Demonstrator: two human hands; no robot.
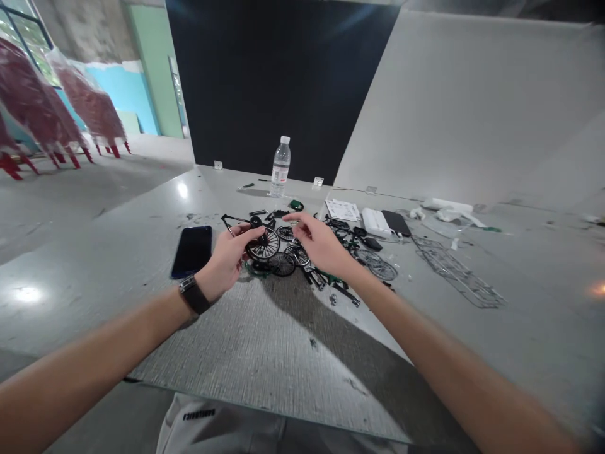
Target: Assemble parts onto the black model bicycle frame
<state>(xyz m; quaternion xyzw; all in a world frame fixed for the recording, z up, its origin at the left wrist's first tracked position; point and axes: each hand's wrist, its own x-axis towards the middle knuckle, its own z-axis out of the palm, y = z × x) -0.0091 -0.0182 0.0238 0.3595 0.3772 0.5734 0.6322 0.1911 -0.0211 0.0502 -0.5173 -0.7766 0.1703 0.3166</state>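
A small black model bicycle frame with a spoked wheel (263, 243) is held in my left hand (227, 257), its thumb and fingers closed round it. Just to the right, my right hand (316, 241) hovers over the parts with its index finger stretched toward the model; the fingers curl near the thumb, and whether anything small is between them cannot be made out. Beneath and around both hands lie loose black parts, among them a spoked wheel (297, 255) and another wheel (282, 264). Small silvery pieces (333, 299) lie nearer the front.
A phone (193, 251) lies left of my left hand. Behind the parts stands a water bottle (280, 169). To the right are printed sheets (343, 210), a white box (375, 222), clear spoked wheels (382, 268) and a grey parts frame (454, 271). Dark and white panels rise behind.
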